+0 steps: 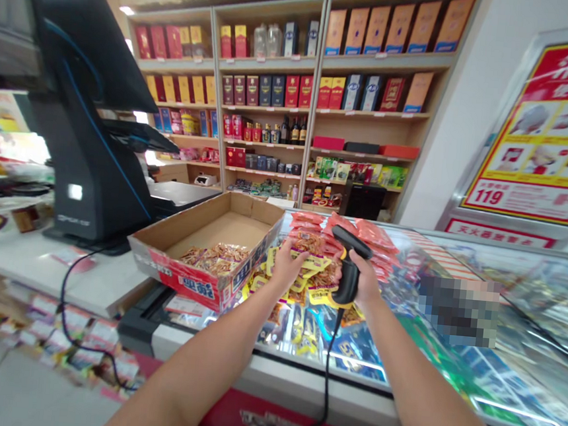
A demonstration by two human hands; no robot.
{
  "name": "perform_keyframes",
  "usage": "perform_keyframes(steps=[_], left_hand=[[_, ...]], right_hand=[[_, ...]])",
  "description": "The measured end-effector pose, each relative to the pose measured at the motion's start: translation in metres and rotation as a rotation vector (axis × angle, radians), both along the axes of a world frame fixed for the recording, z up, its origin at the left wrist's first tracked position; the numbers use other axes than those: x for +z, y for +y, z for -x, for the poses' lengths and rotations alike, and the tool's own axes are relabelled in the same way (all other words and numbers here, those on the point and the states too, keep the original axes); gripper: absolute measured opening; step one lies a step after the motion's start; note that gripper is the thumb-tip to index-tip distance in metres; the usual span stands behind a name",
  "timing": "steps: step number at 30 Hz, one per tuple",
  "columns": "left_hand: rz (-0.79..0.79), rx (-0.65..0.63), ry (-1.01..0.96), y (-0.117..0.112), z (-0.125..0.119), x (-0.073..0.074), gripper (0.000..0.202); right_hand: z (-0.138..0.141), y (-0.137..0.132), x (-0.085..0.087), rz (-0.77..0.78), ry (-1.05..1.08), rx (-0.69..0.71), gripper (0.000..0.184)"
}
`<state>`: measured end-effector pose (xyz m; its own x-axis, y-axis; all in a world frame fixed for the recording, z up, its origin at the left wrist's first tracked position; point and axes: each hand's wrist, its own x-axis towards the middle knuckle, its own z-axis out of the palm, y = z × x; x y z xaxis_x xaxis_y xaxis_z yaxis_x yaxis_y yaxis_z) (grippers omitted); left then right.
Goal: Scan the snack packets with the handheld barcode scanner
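My right hand [367, 288] is wrapped round the handle of a black barcode scanner [349, 282] with yellow trim; its cable hangs down over the counter's front. My left hand [286, 266] is closed on a snack packet [310, 243] in the pile, with thumb and fingers at its edge. Yellow-edged snack packets [317, 263] lie loose under and around both hands on the glass counter. Behind them are stacked pink-red packets [376, 236]. Left of my left hand stands an open cardboard box [208, 226] with more snack packets [218, 258] inside.
A black checkout terminal [94, 157] stands on the white counter [103, 283] at the left. The glass display case [528, 320] extends right, with goods beneath. Shelves [268, 109] of boxes and bottles line the back wall. A red and yellow poster [544, 130] hangs at right.
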<state>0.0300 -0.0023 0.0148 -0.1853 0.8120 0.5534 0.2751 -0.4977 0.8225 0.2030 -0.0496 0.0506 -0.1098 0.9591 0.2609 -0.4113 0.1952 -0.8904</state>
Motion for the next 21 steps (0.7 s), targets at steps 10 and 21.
perform_keyframes(steps=[10,21], left_hand=[[-0.188,-0.049,0.284,0.003,0.005,0.0,0.046],[-0.202,-0.032,0.541,-0.014,0.001,0.009,0.026]], right_hand=[[-0.002,0.004,-0.005,0.008,0.045,-0.009,0.032],[0.001,0.003,-0.005,-0.014,0.018,-0.056,0.031]])
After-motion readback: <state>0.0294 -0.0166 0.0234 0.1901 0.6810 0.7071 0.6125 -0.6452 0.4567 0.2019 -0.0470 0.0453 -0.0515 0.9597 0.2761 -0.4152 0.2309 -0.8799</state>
